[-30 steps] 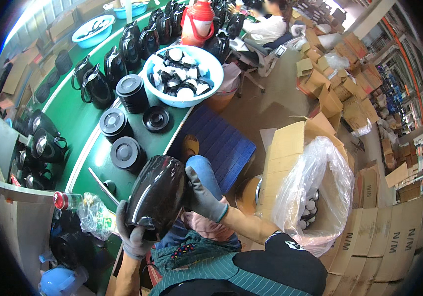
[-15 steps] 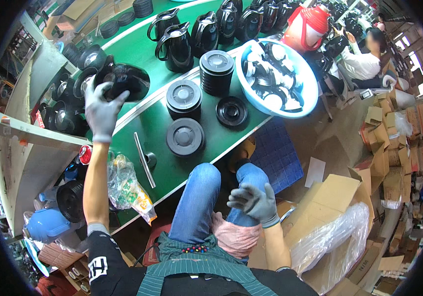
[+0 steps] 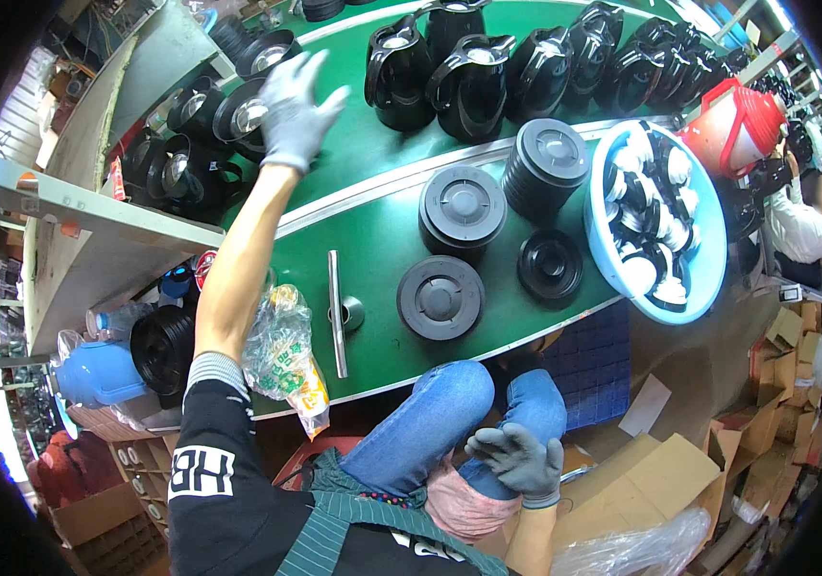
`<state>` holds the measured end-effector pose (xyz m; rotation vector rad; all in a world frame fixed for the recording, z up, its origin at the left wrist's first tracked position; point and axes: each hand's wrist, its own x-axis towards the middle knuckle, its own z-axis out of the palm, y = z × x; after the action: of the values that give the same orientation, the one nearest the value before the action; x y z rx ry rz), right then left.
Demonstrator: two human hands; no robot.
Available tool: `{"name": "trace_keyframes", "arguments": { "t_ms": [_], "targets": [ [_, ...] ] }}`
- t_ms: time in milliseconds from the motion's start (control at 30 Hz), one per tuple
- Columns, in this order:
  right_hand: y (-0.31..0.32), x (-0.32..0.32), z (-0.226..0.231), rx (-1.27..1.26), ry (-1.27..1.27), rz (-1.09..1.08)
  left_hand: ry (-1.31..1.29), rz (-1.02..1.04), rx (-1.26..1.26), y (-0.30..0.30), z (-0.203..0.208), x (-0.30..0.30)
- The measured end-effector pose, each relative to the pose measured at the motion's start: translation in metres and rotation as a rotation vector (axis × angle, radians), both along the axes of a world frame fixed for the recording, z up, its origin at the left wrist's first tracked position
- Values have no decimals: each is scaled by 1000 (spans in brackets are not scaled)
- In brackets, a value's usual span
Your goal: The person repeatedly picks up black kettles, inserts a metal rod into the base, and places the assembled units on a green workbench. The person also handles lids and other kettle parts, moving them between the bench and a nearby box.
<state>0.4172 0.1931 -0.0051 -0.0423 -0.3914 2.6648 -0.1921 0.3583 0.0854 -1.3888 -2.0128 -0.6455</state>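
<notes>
My left hand (image 3: pixel 297 113), in a grey work glove, reaches out over the green table with its fingers spread and nothing in them. To its right, a glossy black jug (image 3: pixel 397 79) with a handle stands upright at the left end of a group of similar black jugs (image 3: pixel 537 77). On its left, black rounded vessels (image 3: pixel 238 115) lie with their mouths showing, close to the hand. My right hand (image 3: pixel 516 461), also gloved, hovers by my right knee, open and empty.
Stacks of round black lids (image 3: pixel 464 206) and a single black dish-shaped part (image 3: pixel 550 266) sit on the table. A light-blue basin (image 3: pixel 718 240) holds black-and-white parts. Nearby are a red-and-white jug (image 3: pixel 735 130), a metal bar (image 3: pixel 336 317), a plastic bag (image 3: pixel 281 346) and cardboard boxes (image 3: pixel 641 480).
My left hand has let go of the black jug, which now stands at the left end of the group. That hand has opened and moved off it. The view has turned left.
</notes>
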Motion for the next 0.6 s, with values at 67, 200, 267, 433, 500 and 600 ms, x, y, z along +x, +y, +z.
{"name": "trace_keyframes", "arguments": {
  "t_ms": [67, 200, 267, 433, 500, 600],
  "targets": [
    [2, -5, 2, 5, -3, 11, 77, 319, -176, -60, -5, -13],
    [0, -9, -1, 39, -15, 13, -131, 384, -314, -106, -23, -38],
    [-1, -11, 3, 57, -45, 38, -155, 255, -271, -117, -21, -48],
    [-1, -38, 56, 629, -540, 103, -178, -10, -123, -141, 41, 26],
    [2, -63, 99, 793, -631, 54, -171, -104, -114, -161, 79, 68],
    [4, -103, 161, 1304, -728, -246, -175, -279, -121, -193, 118, 128]
  ]
}}
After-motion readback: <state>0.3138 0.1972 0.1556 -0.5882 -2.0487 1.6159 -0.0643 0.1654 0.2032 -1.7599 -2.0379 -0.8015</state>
